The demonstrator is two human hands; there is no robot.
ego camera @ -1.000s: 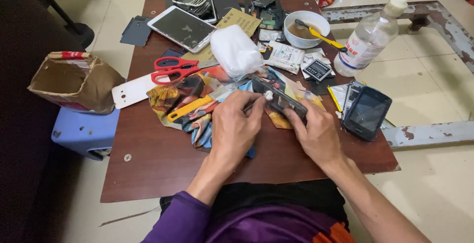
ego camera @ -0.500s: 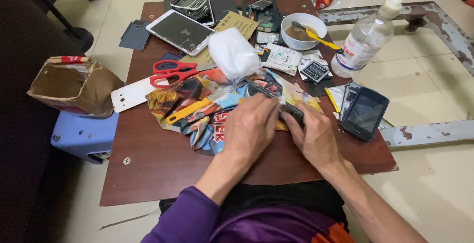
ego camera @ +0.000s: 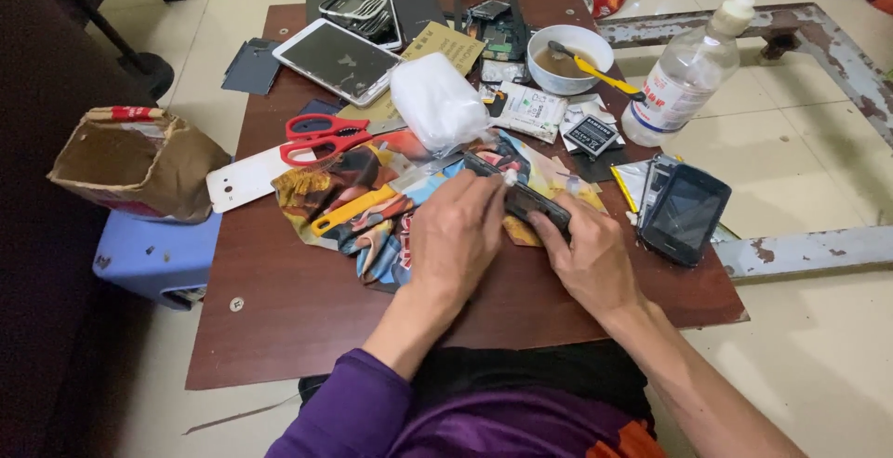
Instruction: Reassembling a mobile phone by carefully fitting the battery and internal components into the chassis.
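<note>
Phone (ego camera: 521,199), a dark handset lying flat, sits near the middle of the brown table (ego camera: 307,309), on a bright printed cloth (ego camera: 372,188), held between both hands. All places below are told from it.

Under everything is the table, low and cluttered. At its far left corner lies a tablet (ego camera: 339,56), face up, with a stack of old handsets (ego camera: 358,10) just behind it. Left of the phone, off the table's edge, stands a torn cardboard box (ego camera: 130,160) on a blue stool (ego camera: 153,258). Beyond the phone sits a white wad (ego camera: 435,105) in plastic, and further back a bowl (ego camera: 567,58) with a yellow tool in it. To the far right stands a clear bottle (ego camera: 684,81). Just right lies a second black phone (ego camera: 684,212), screen up. To the left are red scissors (ego camera: 321,134), a white back cover (ego camera: 246,177) and a yellow-handled tool (ego camera: 358,209) on the cloth.

The left hand (ego camera: 456,235) lies over the phone's near end, fingers curled narrow around a small white-tipped tool pressed to it. The right hand (ego camera: 591,258) pinches the phone's right end, fingers closed on its edge. Both hands cover much of the handset.
</note>
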